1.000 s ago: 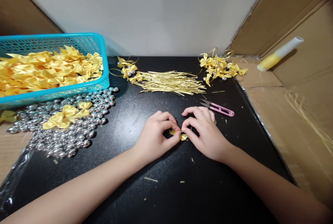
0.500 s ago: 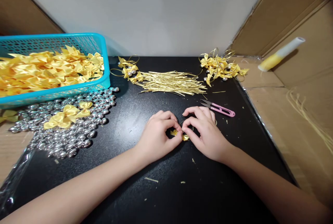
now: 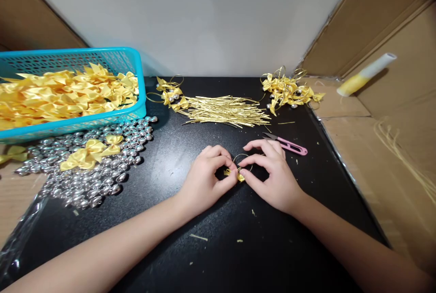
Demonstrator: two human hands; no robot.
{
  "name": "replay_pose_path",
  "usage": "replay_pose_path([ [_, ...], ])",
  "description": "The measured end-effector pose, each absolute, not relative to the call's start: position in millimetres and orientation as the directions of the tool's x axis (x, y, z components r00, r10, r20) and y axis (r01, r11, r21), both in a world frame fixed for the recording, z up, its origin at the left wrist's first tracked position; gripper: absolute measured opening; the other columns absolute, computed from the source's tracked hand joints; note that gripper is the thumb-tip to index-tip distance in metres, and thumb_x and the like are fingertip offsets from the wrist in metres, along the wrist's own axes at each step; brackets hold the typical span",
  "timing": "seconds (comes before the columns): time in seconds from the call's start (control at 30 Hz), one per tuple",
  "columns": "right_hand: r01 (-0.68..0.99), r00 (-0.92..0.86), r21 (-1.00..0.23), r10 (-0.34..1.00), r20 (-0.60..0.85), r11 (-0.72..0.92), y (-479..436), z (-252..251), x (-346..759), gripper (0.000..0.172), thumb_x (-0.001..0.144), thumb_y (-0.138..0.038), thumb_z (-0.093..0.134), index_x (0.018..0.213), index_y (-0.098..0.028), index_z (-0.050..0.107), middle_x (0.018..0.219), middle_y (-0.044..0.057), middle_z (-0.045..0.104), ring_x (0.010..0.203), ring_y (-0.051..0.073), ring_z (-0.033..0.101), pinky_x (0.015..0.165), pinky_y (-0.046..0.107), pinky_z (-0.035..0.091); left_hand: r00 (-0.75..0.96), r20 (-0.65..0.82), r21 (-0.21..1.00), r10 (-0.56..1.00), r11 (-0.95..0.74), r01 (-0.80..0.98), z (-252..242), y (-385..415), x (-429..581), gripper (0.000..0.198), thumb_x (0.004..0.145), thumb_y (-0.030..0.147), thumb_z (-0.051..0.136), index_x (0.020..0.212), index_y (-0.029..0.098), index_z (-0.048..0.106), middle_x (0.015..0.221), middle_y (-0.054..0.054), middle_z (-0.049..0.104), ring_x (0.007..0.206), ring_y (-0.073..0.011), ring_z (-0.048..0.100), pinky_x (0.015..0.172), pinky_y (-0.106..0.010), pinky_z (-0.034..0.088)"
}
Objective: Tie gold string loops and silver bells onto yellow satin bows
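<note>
both hands rest on the black table [image 3: 221, 256] near its middle, fingertips meeting. the left hand [image 3: 207, 177] has thumb and forefinger pinched together on a small yellow bow [image 3: 240, 177], which sits just off the tabletop between the two hands. the right hand [image 3: 272, 179] pinches the gold wire loop [image 3: 242, 156] where it joins the bow, thumb and forefinger closed on it, the other fingers curled loosely; the loop stands up toward twelve o'clock from the bow. at two o'clock from the right hand, just beside its knuckles, lie pink thread snips [image 3: 289, 145]. at twelve o'clock, farther back, a bundle of gold wires [image 3: 225, 110] lies flat, with a few wired bows [image 3: 170, 93] at its left end. at one o'clock a heap of finished bows [image 3: 289, 91] sits by the table's edge. at ten o'clock a spread of silver beads [image 3: 85, 184] carries some loose yellow bows [image 3: 88, 154], and beyond it stands a blue basket [image 3: 112, 118] full of yellow bows. a white and yellow tube [image 3: 366, 74] leans on cardboard at two o'clock, well apart.
</note>
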State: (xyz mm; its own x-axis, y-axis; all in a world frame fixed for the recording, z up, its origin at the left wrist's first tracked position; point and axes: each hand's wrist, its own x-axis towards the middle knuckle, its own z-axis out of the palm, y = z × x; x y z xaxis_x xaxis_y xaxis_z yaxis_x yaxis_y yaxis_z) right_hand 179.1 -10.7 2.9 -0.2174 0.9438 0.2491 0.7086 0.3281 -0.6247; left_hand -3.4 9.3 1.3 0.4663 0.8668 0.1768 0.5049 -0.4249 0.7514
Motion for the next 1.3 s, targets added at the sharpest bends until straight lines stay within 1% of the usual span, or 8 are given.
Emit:
replay_pose_path([
  [0.13, 0.706, -0.218, -0.632, 0.947, 0.237, 0.321, -11.6, 2.0, 176.2, 0.011, 0.081, -0.022, 0.063, 0.073, -0.025, 0.069, 0.105, 0.005, 0.063, 0.106, 0.026, 0.050, 0.093, 0.048, 0.039, 0.475, 0.204, 0.741, 0.856, -0.452, 0.496, 0.2, 8.5, -4.4, 0.009, 0.082, 0.017, 0.060, 0.074, 0.018, 0.064, 0.083, -0.003, 0.061, 0.082, -0.0172, 0.054, 0.076, -0.032, 0.043],
  [0.33, 0.718, -0.230, -0.617, 0.947, 0.226, 0.322, -12.2, 1.0, 175.8, 0.011, 0.080, -0.019, 0.063, 0.070, -0.024, 0.067, 0.104, 0.004, 0.063, 0.105, 0.025, 0.050, 0.093, 0.047, 0.038, 0.509, 0.239, 0.705, 0.827, -0.509, 0.495, -2.2, 6.6, -5.6, 0.008, 0.084, 0.017, 0.058, 0.077, 0.017, 0.062, 0.085, -0.004, 0.061, 0.082, -0.0172, 0.053, 0.075, -0.032, 0.042],
  [0.57, 0.731, -0.215, -0.613, 0.954, 0.209, 0.300, -13.3, -0.5, 175.2, 0.008, 0.076, -0.020, 0.066, 0.070, -0.025, 0.068, 0.103, 0.003, 0.064, 0.105, 0.026, 0.050, 0.092, 0.047, 0.037, 0.507, 0.217, 0.705, 0.834, -0.494, 0.510, -1.3, 7.7, -4.8, 0.010, 0.084, 0.018, 0.057, 0.076, 0.018, 0.061, 0.084, -0.004, 0.061, 0.082, -0.0177, 0.053, 0.075, -0.032, 0.043],
  [0.87, 0.712, -0.219, -0.628, 0.949, 0.226, 0.314, -13.2, 1.2, 175.1, 0.010, 0.077, -0.018, 0.065, 0.070, -0.025, 0.067, 0.100, 0.003, 0.065, 0.103, 0.026, 0.051, 0.090, 0.046, 0.038, 0.537, 0.201, 0.737, 0.819, -0.488, 0.468, -1.5, 8.2, -7.8, 0.009, 0.084, 0.019, 0.057, 0.078, 0.019, 0.063, 0.086, -0.003, 0.063, 0.084, -0.0175, 0.055, 0.077, -0.033, 0.042],
  [1.1, 0.716, -0.227, -0.627, 0.952, 0.206, 0.306, -13.0, 0.0, 175.8, 0.010, 0.077, -0.019, 0.065, 0.070, -0.025, 0.068, 0.101, 0.003, 0.065, 0.104, 0.025, 0.050, 0.091, 0.046, 0.037, 0.538, 0.178, 0.742, 0.824, -0.472, 0.477, -0.9, 9.2, -7.3, 0.010, 0.084, 0.018, 0.057, 0.075, 0.019, 0.062, 0.083, -0.002, 0.063, 0.081, -0.0169, 0.055, 0.076, -0.033, 0.042],
  [1.3, 0.710, -0.220, -0.633, 0.951, 0.216, 0.308, -11.9, -0.1, 176.1, 0.009, 0.077, -0.019, 0.065, 0.071, -0.025, 0.066, 0.100, 0.003, 0.065, 0.101, 0.024, 0.052, 0.090, 0.045, 0.037, 0.547, 0.178, 0.736, 0.818, -0.479, 0.478, -1.0, 10.1, -6.5, 0.010, 0.083, 0.018, 0.057, 0.074, 0.019, 0.062, 0.084, -0.002, 0.063, 0.081, -0.0170, 0.055, 0.076, -0.032, 0.041],
])
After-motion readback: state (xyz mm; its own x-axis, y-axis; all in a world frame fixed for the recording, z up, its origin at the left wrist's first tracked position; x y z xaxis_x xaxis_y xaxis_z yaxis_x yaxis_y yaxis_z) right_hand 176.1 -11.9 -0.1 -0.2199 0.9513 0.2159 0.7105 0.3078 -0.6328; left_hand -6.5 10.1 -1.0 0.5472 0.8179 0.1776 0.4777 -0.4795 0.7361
